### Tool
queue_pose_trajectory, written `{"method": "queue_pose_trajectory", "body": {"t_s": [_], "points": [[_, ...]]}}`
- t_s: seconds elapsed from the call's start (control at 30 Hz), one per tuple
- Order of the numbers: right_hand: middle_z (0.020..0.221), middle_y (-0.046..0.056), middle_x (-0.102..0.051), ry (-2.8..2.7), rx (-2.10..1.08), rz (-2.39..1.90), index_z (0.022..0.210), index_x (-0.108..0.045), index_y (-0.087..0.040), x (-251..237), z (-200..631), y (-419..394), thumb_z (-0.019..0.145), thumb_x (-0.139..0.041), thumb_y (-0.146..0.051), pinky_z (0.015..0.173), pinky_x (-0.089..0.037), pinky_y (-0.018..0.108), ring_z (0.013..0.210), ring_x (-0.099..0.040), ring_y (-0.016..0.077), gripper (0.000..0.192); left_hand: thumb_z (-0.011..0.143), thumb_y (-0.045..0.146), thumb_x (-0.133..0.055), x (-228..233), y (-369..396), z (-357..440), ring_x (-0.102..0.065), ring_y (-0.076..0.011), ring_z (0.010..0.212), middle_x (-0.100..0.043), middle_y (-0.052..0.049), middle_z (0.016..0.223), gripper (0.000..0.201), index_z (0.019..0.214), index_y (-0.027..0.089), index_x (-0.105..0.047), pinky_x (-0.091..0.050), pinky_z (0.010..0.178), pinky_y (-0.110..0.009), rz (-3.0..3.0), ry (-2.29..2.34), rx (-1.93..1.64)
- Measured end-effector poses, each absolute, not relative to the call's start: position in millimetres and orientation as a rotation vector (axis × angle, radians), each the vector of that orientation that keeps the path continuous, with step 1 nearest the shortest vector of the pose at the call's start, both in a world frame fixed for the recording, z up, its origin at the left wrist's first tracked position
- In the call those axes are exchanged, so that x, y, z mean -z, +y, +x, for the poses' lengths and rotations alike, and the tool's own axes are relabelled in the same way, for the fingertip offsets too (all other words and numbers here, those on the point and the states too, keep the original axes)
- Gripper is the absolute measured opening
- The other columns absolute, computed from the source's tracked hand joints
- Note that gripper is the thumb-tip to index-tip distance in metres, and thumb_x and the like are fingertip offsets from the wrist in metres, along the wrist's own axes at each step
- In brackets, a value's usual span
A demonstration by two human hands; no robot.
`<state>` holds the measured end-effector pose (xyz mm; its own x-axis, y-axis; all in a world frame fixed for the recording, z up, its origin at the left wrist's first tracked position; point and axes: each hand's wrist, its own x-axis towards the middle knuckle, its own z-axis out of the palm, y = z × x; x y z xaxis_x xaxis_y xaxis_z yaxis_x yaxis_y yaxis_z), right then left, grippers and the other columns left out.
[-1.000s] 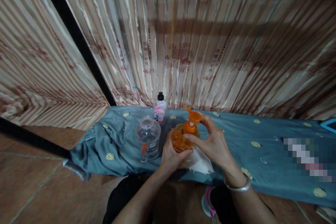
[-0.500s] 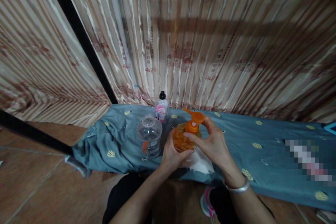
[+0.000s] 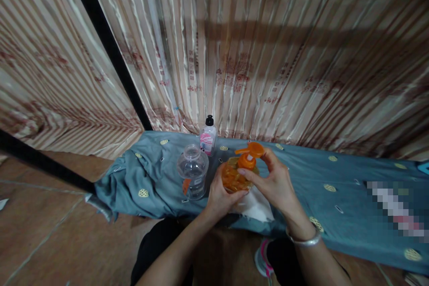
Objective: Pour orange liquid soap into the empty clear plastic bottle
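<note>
The left hand [image 3: 219, 194] wrapped the orange bottle [image 3: 234, 178], steadying it upright near the bench's [image 3: 301, 187] front edge, over a white cloth [image 3: 254, 208]. The right hand [image 3: 273, 183] pinched its orange pump [image 3: 250, 155] between narrow fingertips. A clear jar [image 3: 192, 172] stood just beside; a small bottle [image 3: 208, 136] stood at the back edge.

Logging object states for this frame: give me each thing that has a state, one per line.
orange pump bottle: upright, gripped by left hand, holds orange liquid
pump head: on the bottle, right hand fingers around its collar
clear jar: upright, no lid, looks empty
small bottle: upright, black cap on
white cloth: lying under the hands
blue sheet: spread, bunched at left end
</note>
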<state>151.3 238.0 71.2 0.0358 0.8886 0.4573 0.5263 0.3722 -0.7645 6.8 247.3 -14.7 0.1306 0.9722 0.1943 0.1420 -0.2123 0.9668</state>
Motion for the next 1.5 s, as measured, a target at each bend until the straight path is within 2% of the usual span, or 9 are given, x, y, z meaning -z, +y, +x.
{"method": "queue_pose_trajectory", "body": {"t_s": [0.2, 0.4, 0.67, 0.9, 1.17, 1.37, 1.5], "points": [[0.125, 0.010, -0.063, -1.741, -0.502, -1.216, 0.118, -0.055, -0.025, -78.5, 153.6, 234.3, 0.081, -0.061, -0.026, 0.103, -0.040, 0.051, 0.119, -0.056, 0.0299, 0.038, 0.058, 0.031, -0.082, 15.7, 248.2, 7.8, -0.057, -0.0272, 0.117, -0.059, -0.010, 0.126, 0.083, 0.130, 0.018, -0.042, -0.045, 0.103, -0.045, 1.550, 1.102, -1.212], [0.121, 0.011, -0.064, -1.659, -0.476, -1.262, 0.119, -0.052, -0.026, -71.6, 152.4, 237.8, 0.073, -0.075, -0.039, 0.098, -0.044, 0.052, 0.113, -0.059, 0.0320, 0.053, 0.060, 0.029, -0.082, 13.9, 247.5, 7.7, -0.056, -0.0274, 0.118, -0.058, -0.011, 0.128, 0.082, 0.130, 0.019, -0.041, -0.044, 0.105, -0.046, 1.536, 1.072, -1.226], [0.120, 0.007, -0.066, -1.722, -0.543, -1.186, 0.112, -0.058, -0.028, -76.3, 154.3, 235.9, 0.083, -0.061, -0.027, 0.100, -0.043, 0.048, 0.114, -0.059, 0.0291, 0.029, 0.058, 0.030, -0.083, 13.6, 247.7, 8.2, -0.058, -0.0277, 0.116, -0.060, -0.009, 0.125, 0.083, 0.129, 0.020, -0.042, -0.045, 0.104, -0.047, 1.542, 1.107, -1.228], [0.111, 0.007, -0.068, -1.624, -0.508, -1.223, 0.114, -0.055, -0.028, -70.5, 153.6, 239.0, 0.072, -0.075, -0.039, 0.098, -0.046, 0.050, 0.108, -0.062, 0.0314, 0.048, 0.058, 0.031, -0.083, 13.3, 246.9, 7.1, -0.056, -0.0280, 0.118, -0.059, -0.010, 0.127, 0.083, 0.130, 0.020, -0.043, -0.044, 0.105, -0.047, 1.544, 1.116, -1.204], [0.115, 0.007, -0.069, -1.642, -0.542, -1.196, 0.112, -0.061, -0.028, -68.4, 153.6, 237.5, 0.082, -0.065, -0.036, 0.100, -0.045, 0.050, 0.113, -0.061, 0.0295, 0.032, 0.055, 0.032, -0.084, 15.1, 247.9, 7.4, -0.057, -0.0284, 0.117, -0.060, -0.009, 0.123, 0.085, 0.129, 0.020, -0.044, -0.044, 0.105, -0.048, 1.546, 1.151, -1.205], [0.117, 0.011, -0.067, -1.591, -0.499, -1.248, 0.115, -0.059, -0.025, -67.9, 150.4, 239.0, 0.072, -0.076, -0.041, 0.100, -0.044, 0.054, 0.111, -0.061, 0.0318, 0.049, 0.056, 0.033, -0.084, 13.0, 246.5, 7.3, -0.056, -0.0282, 0.119, -0.058, -0.009, 0.127, 0.084, 0.129, 0.020, -0.044, -0.043, 0.105, -0.047, 1.547, 1.129, -1.207], [0.110, 0.008, -0.070, -1.587, -0.509, -1.238, 0.110, -0.060, -0.026, -68.1, 149.3, 239.5, 0.076, -0.071, -0.038, 0.098, -0.047, 0.052, 0.111, -0.061, 0.0313, 0.037, 0.057, 0.032, -0.084, 12.8, 246.8, 7.5, -0.057, -0.0282, 0.117, -0.059, -0.009, 0.126, 0.084, 0.129, 0.020, -0.043, -0.044, 0.104, -0.047, 1.545, 1.134, -1.198]]}}
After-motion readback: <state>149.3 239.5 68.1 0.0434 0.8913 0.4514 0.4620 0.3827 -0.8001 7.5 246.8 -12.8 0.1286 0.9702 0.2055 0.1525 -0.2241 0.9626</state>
